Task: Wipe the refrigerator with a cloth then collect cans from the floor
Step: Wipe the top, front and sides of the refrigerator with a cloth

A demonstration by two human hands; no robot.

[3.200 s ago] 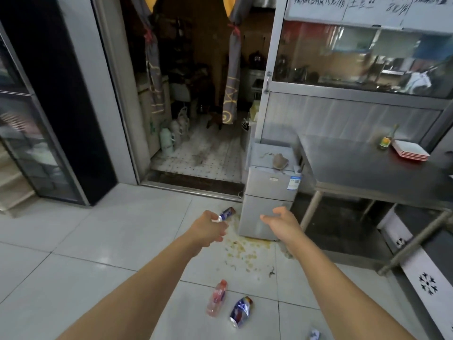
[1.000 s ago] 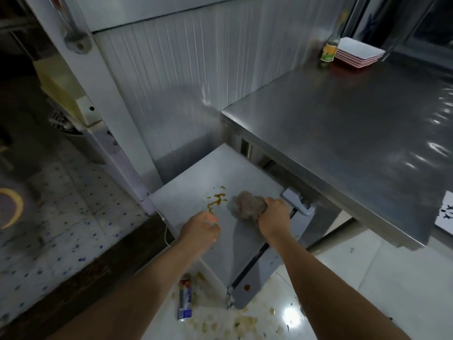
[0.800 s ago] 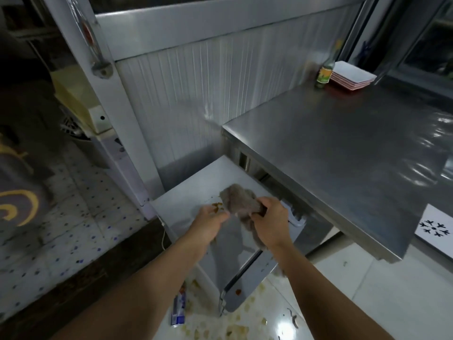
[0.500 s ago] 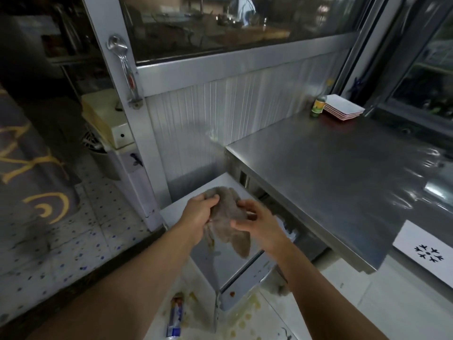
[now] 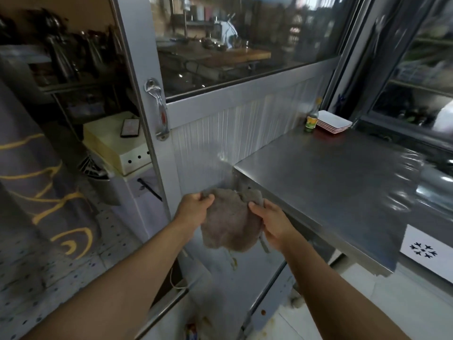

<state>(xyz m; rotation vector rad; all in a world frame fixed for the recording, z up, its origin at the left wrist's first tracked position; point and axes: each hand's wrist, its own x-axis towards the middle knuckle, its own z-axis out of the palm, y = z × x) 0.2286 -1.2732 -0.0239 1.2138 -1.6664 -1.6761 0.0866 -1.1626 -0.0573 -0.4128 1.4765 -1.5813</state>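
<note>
I am holding the grey-brown cloth [image 5: 229, 227] up in front of me with both hands, spread between them above the small grey refrigerator [image 5: 220, 288]. My left hand [image 5: 193, 212] is gripping the cloth's upper left edge, fingers curled over the fabric with the thumb behind it. My right hand [image 5: 272, 224] is pinching the upper right edge, thumb lying across the front of the fabric and the other fingers tucked behind, where I cannot see them. The cloth is hanging slack below my hands, with a loose strand [image 5: 264, 244] dangling near my right wrist. It is not touching the refrigerator top, which is blurred beneath it. A can [image 5: 191, 331] is lying on the floor [image 5: 367, 303] at the bottom edge of the view, just beside the refrigerator's left front corner. To my right a steel table [image 5: 331, 180] is standing close against the refrigerator, carrying a small bottle [image 5: 311, 117] and a stack of white dishes [image 5: 333, 122] at its far end. A door handle [image 5: 158, 109] is sitting on the metal frame ahead.
</note>
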